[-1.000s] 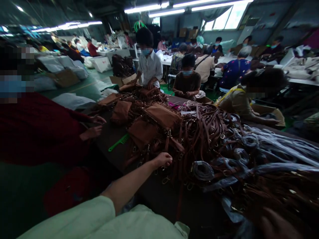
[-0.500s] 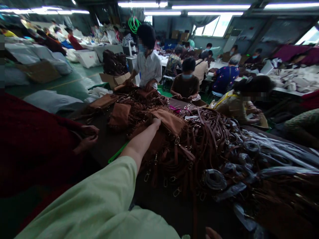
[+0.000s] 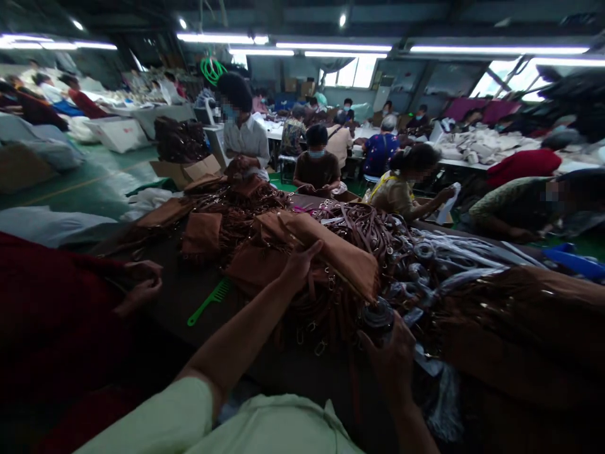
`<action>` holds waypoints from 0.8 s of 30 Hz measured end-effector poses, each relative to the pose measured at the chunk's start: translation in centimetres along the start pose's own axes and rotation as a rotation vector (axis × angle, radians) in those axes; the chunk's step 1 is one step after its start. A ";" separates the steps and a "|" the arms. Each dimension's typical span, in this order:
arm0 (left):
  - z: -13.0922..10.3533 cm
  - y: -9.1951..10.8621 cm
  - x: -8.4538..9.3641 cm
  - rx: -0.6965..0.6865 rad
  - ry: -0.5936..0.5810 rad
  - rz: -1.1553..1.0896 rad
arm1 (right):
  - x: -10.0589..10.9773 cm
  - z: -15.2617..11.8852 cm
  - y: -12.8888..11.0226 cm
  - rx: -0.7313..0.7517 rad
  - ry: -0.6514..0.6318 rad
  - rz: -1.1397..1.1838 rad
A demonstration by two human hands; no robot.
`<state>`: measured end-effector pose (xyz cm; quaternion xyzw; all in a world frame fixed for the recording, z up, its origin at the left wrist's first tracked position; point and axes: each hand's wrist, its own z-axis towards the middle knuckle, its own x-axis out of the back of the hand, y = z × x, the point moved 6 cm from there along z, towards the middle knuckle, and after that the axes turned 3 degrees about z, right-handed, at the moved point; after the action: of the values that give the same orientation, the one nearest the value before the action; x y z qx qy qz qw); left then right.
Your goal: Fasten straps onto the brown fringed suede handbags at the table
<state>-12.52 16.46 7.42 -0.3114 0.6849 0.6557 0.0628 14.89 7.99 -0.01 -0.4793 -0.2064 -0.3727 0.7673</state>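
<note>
My left hand (image 3: 302, 263) is closed on the near edge of a brown fringed bag (image 3: 343, 252), lifted at a slant over the pile. Its fingers are partly hidden by the bag. Just beyond my right hand (image 3: 391, 353) lies a coiled strap in clear plastic (image 3: 377, 315). Thumb and fingers of that hand are spread on either side of the coil; whether they touch it is hard to see. Under the held bag are more brown bags (image 3: 255, 263) and loose straps with metal clips (image 3: 321, 347).
A green comb (image 3: 210, 301) lies on the dark table left of my forearm. Plastic-wrapped straps (image 3: 454, 252) and a large heap of brown bags (image 3: 520, 315) fill the right side. A person in a red sleeve (image 3: 61, 296) stands close on the left. Co-workers sit beyond the table.
The view has turned right. My left hand has raised the fringed bag off the pile and brought it right and nearer. My right hand has come up from the bottom edge to the coiled strap.
</note>
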 end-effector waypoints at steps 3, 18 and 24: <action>-5.5 -4.3 1.3 0.161 -0.038 -0.035 | 1.4 0.3 0.2 0.084 -0.167 0.056; -18.1 -27.9 10.0 0.739 0.354 -0.098 | -4.3 -12.8 11.5 -0.710 -1.153 0.929; -22.4 -29.3 1.2 0.850 -0.292 0.106 | -3.4 -12.6 12.4 -0.743 -1.130 0.941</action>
<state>8.64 -3.36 -15.34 -0.1264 0.8924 0.3555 0.2474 21.72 1.36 -15.24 -0.8536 -0.2021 0.2414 0.4151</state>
